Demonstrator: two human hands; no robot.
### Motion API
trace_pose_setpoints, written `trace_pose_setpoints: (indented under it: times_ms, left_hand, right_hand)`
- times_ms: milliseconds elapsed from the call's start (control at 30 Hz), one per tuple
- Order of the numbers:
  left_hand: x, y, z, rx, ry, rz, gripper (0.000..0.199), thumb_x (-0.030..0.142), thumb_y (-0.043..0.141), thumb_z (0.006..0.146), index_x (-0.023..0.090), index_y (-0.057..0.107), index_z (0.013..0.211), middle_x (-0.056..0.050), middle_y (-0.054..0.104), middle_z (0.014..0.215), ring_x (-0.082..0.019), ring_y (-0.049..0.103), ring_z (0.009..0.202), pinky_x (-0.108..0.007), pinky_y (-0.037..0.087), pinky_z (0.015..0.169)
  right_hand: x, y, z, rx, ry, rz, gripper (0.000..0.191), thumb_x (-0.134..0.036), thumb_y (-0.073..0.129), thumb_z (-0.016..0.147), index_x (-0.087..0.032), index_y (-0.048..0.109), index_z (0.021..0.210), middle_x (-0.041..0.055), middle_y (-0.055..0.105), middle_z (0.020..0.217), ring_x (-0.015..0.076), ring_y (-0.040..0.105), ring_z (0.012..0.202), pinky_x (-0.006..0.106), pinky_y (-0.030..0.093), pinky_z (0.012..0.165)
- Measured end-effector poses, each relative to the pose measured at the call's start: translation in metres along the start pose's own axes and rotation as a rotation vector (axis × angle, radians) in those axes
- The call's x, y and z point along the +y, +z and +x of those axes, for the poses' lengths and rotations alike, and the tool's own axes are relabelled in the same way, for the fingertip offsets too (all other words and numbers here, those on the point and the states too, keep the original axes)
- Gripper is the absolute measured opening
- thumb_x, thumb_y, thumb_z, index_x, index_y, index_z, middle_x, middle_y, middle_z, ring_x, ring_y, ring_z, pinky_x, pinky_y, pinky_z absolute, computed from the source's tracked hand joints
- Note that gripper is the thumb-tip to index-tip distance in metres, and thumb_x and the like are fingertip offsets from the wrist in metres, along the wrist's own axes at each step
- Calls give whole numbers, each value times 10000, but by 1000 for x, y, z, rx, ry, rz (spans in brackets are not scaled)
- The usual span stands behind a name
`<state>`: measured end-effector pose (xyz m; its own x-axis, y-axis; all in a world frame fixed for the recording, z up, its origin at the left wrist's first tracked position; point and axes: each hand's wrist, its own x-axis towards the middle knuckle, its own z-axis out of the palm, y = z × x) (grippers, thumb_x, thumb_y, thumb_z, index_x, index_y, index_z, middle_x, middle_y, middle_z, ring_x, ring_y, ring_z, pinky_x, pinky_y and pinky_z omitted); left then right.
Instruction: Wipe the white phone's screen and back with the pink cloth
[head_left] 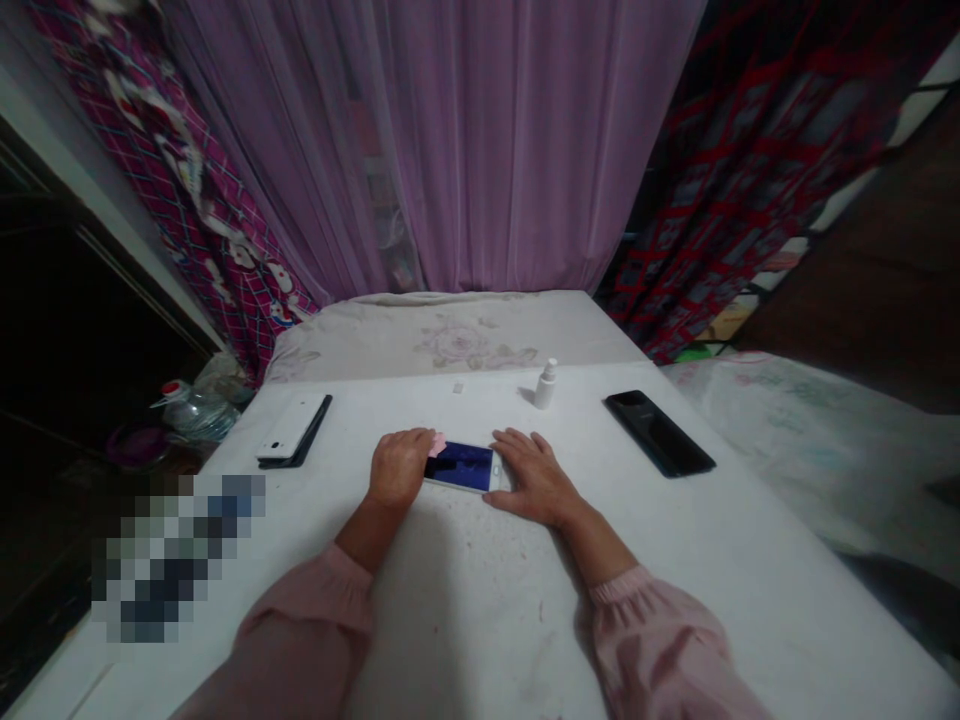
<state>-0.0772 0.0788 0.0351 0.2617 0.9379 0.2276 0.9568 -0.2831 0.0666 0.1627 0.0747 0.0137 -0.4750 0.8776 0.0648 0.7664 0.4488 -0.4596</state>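
A white-framed phone (pixel 465 467) lies flat on the white table cover (pixel 480 600), its dark blue screen facing up. My left hand (pixel 401 465) is closed around a small pink cloth (pixel 437 446) at the phone's left end. At the other end, my right hand (pixel 536 478) rests with its fingers and thumb spread, touching the phone's edges. Beyond the phone stand a small white spray bottle (pixel 546 386) and a tiny pale piece (pixel 457 388).
A white phone (pixel 289 428) overlaps a dark one at the left. A black phone (pixel 660 434) lies at the right. Past the table's left edge is a clear plastic bottle (pixel 196 410). Purple curtains (pixel 510 150) hang behind the table. A patch at the left is pixelated.
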Motion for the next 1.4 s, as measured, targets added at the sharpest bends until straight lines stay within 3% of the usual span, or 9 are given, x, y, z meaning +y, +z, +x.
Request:
trace_pose_setpoints:
  times_ms: [100,233,400,600,833,1000,1167,1400]
  left_hand:
    - [5,7,-6,7,56,29,314,278,372,1003,170,654,1087,-119,696,1122,-249,629,1055,-395,437,940]
    - [13,25,-22,131,112,33,430,338,403,983,105,531,1321,-179,597,1321,-303,528,1253,-496,323,1105]
    - [20,37,-36,201,147,6,478,357,408,976,79,483,1358,-207,530,1392,-313,472,1320,-515,311,1130]
    - [27,28,-38,201,175,4,449,316,448,955,100,500,1345,-194,501,1424,-327,407,1367,-548,277,1142]
    - [38,18,-38,161,96,10,452,345,545,914,104,540,1295,-194,608,1265,-340,550,1188,-537,363,1074]
    - [40,15,-39,150,121,-16,451,325,522,929,143,517,1342,-184,569,1332,-319,524,1234,-535,347,1085]
    - [37,15,-40,114,122,-25,459,311,481,951,172,484,1389,-144,555,1386,-307,500,1278,-539,326,1086]
    - [22,14,-31,93,18,-21,427,331,444,973,212,516,1376,-111,558,1388,-318,496,1288,-595,242,1116]
  right_hand:
    - [1,1,0,4,-1,-4,786,-553,700,725,-163,489,1374,158,401,1508,327,289,1427,571,134,1162]
    - [2,3,0,17,-11,-4,766,-548,699,724,-194,494,1371,153,409,1504,330,289,1427,574,130,1158]
    - [1,2,0,11,-7,-6,763,-541,701,719,-191,497,1366,158,413,1500,329,299,1423,574,140,1155]
    - [1,3,0,24,-16,2,758,-550,691,725,-211,490,1372,153,420,1497,332,299,1423,581,145,1148]
    - [1,2,0,14,-7,-11,780,-549,705,723,-180,489,1375,150,415,1501,320,296,1425,568,149,1159]
    - [3,5,0,19,-17,-15,776,-540,697,730,-187,477,1386,149,417,1500,319,287,1429,573,150,1156]
    - [4,6,0,30,-21,-14,750,-533,684,737,-214,480,1385,139,425,1497,324,298,1424,577,153,1151]
    - [1,3,-1,14,-9,-19,769,-526,700,735,-169,485,1380,158,404,1506,326,287,1428,563,147,1161]
